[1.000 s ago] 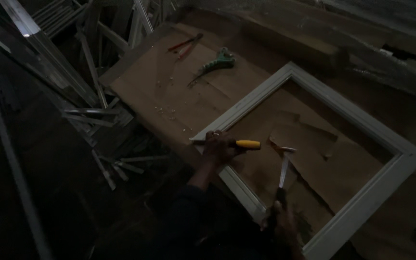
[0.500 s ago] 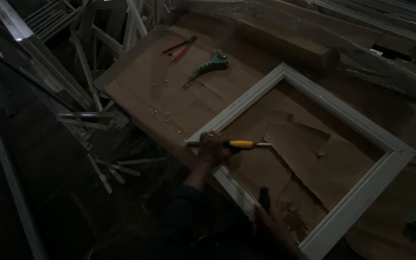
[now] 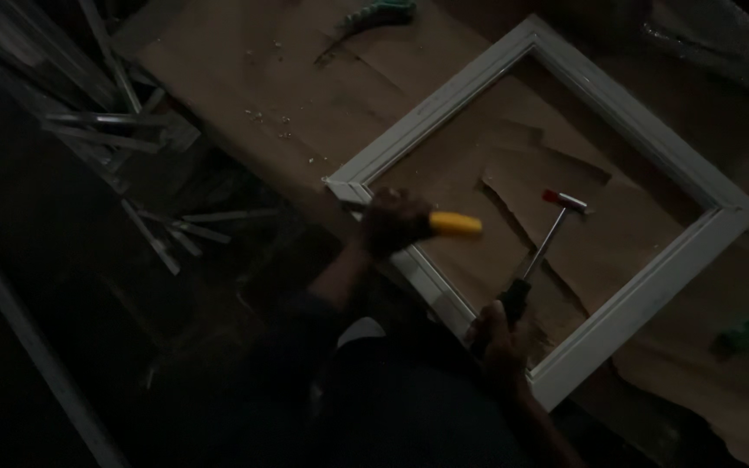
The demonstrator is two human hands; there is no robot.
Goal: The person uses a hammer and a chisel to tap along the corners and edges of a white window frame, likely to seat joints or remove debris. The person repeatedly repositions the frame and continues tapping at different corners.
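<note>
1. The left hand (image 3: 394,221) is closed around a yellow-handled tool (image 3: 454,224). It sits on the near-left rail of the white frame (image 3: 652,139), close to that frame's left corner. The yellow handle sticks out of the fist toward 3 o'clock; the working tip is hidden under the hand.
2. The right hand (image 3: 498,334) is closed on the dark grip of a small hammer (image 3: 541,247), low in the view near the frame's near rail.
3. The hammer's long axis runs from the hand up toward 1 o'clock, ending in a pale head with a red end, over the brown paper inside the frame.
4. From the hammer head, the yellow handle lies toward 9 o'clock, near but apart.
5. The frame lies flat on the brown paper sheet (image 3: 244,78), turned like a diamond.
6. A green tool (image 3: 381,13) rests at 12 o'clock; pale strips (image 3: 114,130) pile up at 9 o'clock.
</note>
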